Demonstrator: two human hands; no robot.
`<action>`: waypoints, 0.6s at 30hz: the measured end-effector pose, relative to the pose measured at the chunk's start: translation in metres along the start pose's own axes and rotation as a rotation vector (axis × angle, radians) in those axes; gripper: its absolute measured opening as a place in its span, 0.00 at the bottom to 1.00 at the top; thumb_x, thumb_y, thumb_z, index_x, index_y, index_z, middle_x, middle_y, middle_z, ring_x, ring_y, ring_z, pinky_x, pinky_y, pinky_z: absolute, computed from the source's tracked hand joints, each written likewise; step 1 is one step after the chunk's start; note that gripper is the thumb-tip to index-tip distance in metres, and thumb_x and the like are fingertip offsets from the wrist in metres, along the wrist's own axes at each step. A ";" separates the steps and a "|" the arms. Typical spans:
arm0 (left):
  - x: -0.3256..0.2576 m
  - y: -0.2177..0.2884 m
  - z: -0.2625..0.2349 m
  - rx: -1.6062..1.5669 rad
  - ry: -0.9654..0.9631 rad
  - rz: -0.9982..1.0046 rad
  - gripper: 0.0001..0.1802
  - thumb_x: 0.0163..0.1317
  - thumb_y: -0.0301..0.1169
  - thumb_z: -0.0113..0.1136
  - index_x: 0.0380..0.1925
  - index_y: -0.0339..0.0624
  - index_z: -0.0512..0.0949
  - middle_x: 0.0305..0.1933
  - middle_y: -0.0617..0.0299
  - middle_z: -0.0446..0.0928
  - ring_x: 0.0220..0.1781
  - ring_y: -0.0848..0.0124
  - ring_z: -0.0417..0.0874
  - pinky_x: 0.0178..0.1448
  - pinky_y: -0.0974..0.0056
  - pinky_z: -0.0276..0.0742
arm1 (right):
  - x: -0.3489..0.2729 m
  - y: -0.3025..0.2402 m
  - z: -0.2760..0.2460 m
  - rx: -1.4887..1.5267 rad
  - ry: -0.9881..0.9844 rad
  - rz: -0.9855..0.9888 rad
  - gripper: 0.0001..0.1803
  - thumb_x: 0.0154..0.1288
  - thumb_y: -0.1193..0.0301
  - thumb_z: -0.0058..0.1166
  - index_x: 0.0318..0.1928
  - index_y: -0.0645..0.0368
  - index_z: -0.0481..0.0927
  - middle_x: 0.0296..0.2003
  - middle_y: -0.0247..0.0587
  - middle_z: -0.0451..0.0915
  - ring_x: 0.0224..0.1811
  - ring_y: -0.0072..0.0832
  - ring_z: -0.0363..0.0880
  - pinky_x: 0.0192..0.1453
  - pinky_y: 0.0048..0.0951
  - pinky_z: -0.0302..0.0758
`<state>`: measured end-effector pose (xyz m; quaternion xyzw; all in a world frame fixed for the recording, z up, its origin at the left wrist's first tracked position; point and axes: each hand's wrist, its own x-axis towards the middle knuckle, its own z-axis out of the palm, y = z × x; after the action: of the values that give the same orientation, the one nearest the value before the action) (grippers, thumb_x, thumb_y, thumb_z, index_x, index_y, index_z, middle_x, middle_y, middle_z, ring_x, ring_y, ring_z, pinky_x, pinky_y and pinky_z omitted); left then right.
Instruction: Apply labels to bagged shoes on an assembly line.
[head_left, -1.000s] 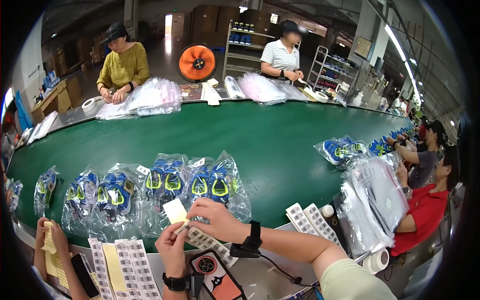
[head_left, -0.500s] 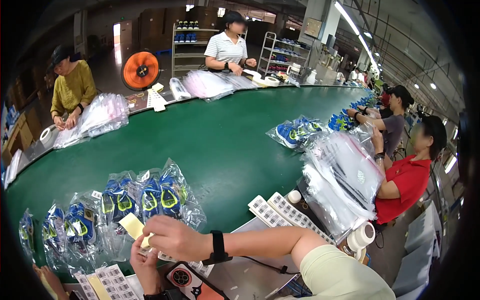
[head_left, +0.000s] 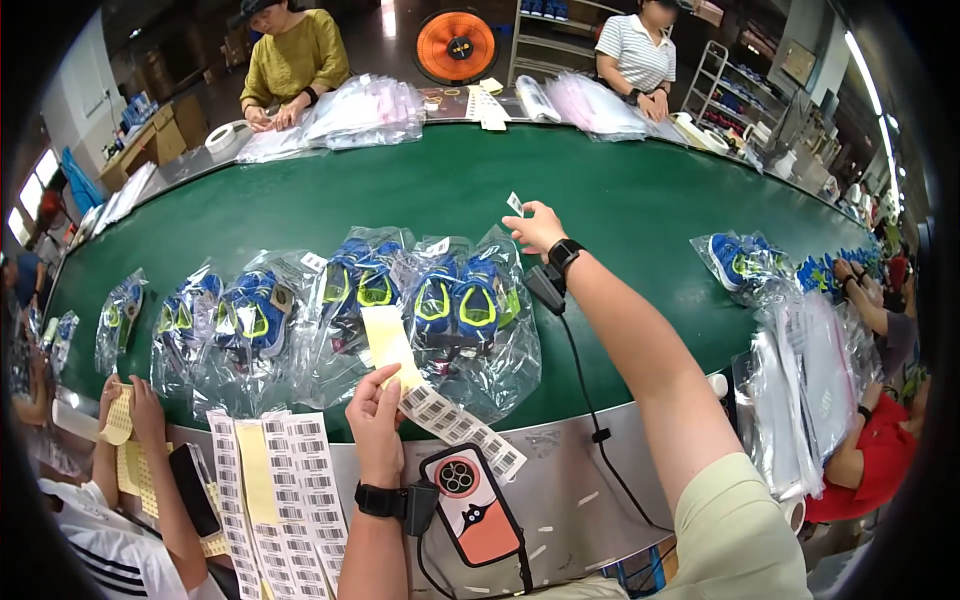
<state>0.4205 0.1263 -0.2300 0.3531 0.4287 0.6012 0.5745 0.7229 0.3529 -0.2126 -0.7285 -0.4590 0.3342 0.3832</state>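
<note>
A: Report the near edge of the desk (head_left: 590, 470).

B: A phone (head_left: 472, 505) with an orange case lies on the grey strip, with barcode label sheets (head_left: 275, 490) to its left. The left hand (head_left: 378, 425) has its fingers closed on a label strip (head_left: 430, 395), yellow backing at the top and barcodes trailing toward the phone.

A: And beyond it?

B: On the green belt (head_left: 620, 200), bagged blue-and-yellow shoes (head_left: 470, 300) lie in a row just past the strip. The right hand (head_left: 538, 228) is extended over the belt, fingers pinching a small white sticker (head_left: 514, 203) above the bag.

A: Far side?

B: Two people stand at clear bags (head_left: 365, 108); an orange fan (head_left: 456, 45) and shelving sit behind them.

A: Change from the earlier frame?

B: Half a second ago both hands met at the strip; the right hand has since moved out over the bags with the sticker.
</note>
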 end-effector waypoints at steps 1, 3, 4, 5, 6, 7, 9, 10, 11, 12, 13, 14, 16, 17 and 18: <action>0.000 -0.003 -0.002 0.015 -0.007 0.011 0.12 0.66 0.26 0.56 0.48 0.38 0.77 0.29 0.72 0.75 0.28 0.85 0.74 0.30 0.79 0.69 | 0.001 0.003 0.010 0.166 0.029 0.057 0.34 0.50 0.69 0.68 0.58 0.60 0.70 0.41 0.42 0.81 0.36 0.27 0.83 0.30 0.32 0.79; -0.001 -0.003 -0.001 0.033 -0.002 0.011 0.12 0.66 0.27 0.56 0.48 0.38 0.78 0.28 0.72 0.74 0.28 0.86 0.73 0.30 0.79 0.68 | 0.001 0.012 0.022 0.247 0.032 0.078 0.34 0.48 0.77 0.67 0.58 0.58 0.70 0.38 0.41 0.80 0.32 0.25 0.81 0.28 0.30 0.78; -0.001 -0.002 0.002 0.032 0.007 0.009 0.12 0.65 0.27 0.56 0.48 0.38 0.78 0.28 0.73 0.74 0.27 0.86 0.72 0.29 0.79 0.66 | -0.001 0.019 0.020 0.331 0.066 0.052 0.33 0.48 0.79 0.65 0.58 0.58 0.70 0.36 0.39 0.80 0.31 0.25 0.81 0.27 0.29 0.77; -0.002 0.001 0.004 0.034 0.027 0.006 0.12 0.65 0.27 0.57 0.48 0.38 0.78 0.28 0.73 0.74 0.27 0.86 0.71 0.29 0.79 0.64 | -0.009 0.022 0.020 0.413 0.089 0.028 0.33 0.48 0.82 0.63 0.57 0.58 0.70 0.33 0.38 0.80 0.30 0.25 0.80 0.26 0.29 0.76; -0.001 0.001 0.005 0.035 0.044 0.001 0.12 0.65 0.27 0.57 0.48 0.38 0.78 0.28 0.73 0.74 0.27 0.86 0.71 0.29 0.79 0.64 | -0.021 0.024 0.015 0.434 0.149 -0.001 0.33 0.48 0.84 0.61 0.58 0.56 0.69 0.31 0.36 0.79 0.29 0.24 0.78 0.25 0.28 0.75; 0.001 0.002 0.005 0.022 0.060 0.008 0.12 0.65 0.26 0.57 0.48 0.38 0.78 0.28 0.73 0.74 0.26 0.87 0.70 0.28 0.79 0.62 | -0.032 0.034 0.007 0.472 0.156 -0.067 0.35 0.49 0.84 0.60 0.61 0.56 0.66 0.29 0.35 0.80 0.28 0.23 0.78 0.25 0.26 0.74; 0.002 0.000 0.012 -0.005 0.058 0.012 0.12 0.64 0.26 0.57 0.48 0.38 0.78 0.27 0.74 0.73 0.26 0.87 0.69 0.27 0.80 0.59 | -0.055 0.057 -0.022 0.430 0.138 -0.143 0.40 0.51 0.83 0.59 0.65 0.57 0.59 0.27 0.35 0.80 0.27 0.20 0.76 0.25 0.22 0.73; 0.003 0.000 0.012 0.019 0.054 0.019 0.12 0.64 0.26 0.56 0.48 0.38 0.78 0.27 0.74 0.73 0.25 0.88 0.68 0.27 0.79 0.58 | -0.061 0.067 -0.029 0.428 0.128 -0.100 0.40 0.52 0.83 0.59 0.66 0.57 0.58 0.28 0.35 0.80 0.27 0.19 0.76 0.25 0.22 0.72; 0.005 0.001 0.008 0.049 0.045 0.023 0.12 0.64 0.26 0.56 0.48 0.37 0.78 0.27 0.74 0.72 0.25 0.88 0.67 0.27 0.79 0.57 | -0.070 0.072 -0.033 0.432 0.122 -0.054 0.40 0.53 0.82 0.59 0.67 0.57 0.57 0.28 0.35 0.80 0.26 0.19 0.76 0.25 0.21 0.72; 0.005 0.001 0.005 0.048 0.036 0.033 0.13 0.65 0.26 0.56 0.48 0.37 0.78 0.27 0.75 0.72 0.25 0.88 0.66 0.26 0.79 0.55 | -0.076 0.075 -0.034 0.477 0.080 -0.041 0.40 0.54 0.80 0.60 0.67 0.58 0.57 0.30 0.35 0.79 0.28 0.18 0.76 0.26 0.21 0.72; 0.004 0.001 0.002 0.052 0.027 0.029 0.13 0.65 0.26 0.56 0.48 0.37 0.78 0.27 0.75 0.72 0.25 0.88 0.66 0.26 0.79 0.55 | -0.077 0.073 -0.039 0.480 0.090 -0.036 0.40 0.54 0.80 0.60 0.67 0.58 0.57 0.30 0.35 0.79 0.28 0.18 0.76 0.26 0.21 0.72; 0.003 0.002 0.001 0.042 0.035 0.043 0.13 0.65 0.27 0.56 0.48 0.37 0.78 0.27 0.75 0.72 0.24 0.89 0.66 0.26 0.79 0.55 | -0.078 0.065 -0.047 0.490 0.131 -0.068 0.39 0.55 0.80 0.61 0.66 0.57 0.59 0.31 0.34 0.79 0.29 0.18 0.76 0.27 0.21 0.72; 0.006 -0.006 0.002 0.045 0.027 0.047 0.12 0.66 0.27 0.54 0.48 0.36 0.78 0.29 0.73 0.74 0.26 0.87 0.68 0.27 0.79 0.59 | -0.062 0.068 -0.064 0.546 0.254 -0.118 0.29 0.56 0.77 0.63 0.58 0.58 0.69 0.33 0.32 0.79 0.35 0.18 0.75 0.33 0.23 0.73; 0.006 -0.006 0.004 0.050 0.016 0.046 0.12 0.66 0.27 0.54 0.48 0.36 0.78 0.29 0.73 0.74 0.26 0.87 0.68 0.27 0.79 0.59 | -0.056 0.062 -0.070 0.614 0.268 -0.095 0.16 0.56 0.74 0.63 0.46 0.59 0.76 0.32 0.30 0.78 0.36 0.19 0.76 0.38 0.25 0.73; 0.004 -0.004 0.008 0.021 0.026 0.044 0.12 0.67 0.28 0.53 0.48 0.36 0.77 0.31 0.71 0.75 0.28 0.86 0.71 0.30 0.78 0.63 | -0.049 0.060 -0.077 0.669 0.177 -0.059 0.12 0.56 0.73 0.64 0.41 0.58 0.77 0.32 0.30 0.79 0.36 0.20 0.76 0.39 0.25 0.73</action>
<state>0.4292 0.1313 -0.2308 0.3606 0.4348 0.6136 0.5517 0.7948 0.2713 -0.2210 -0.5753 -0.3098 0.3904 0.6486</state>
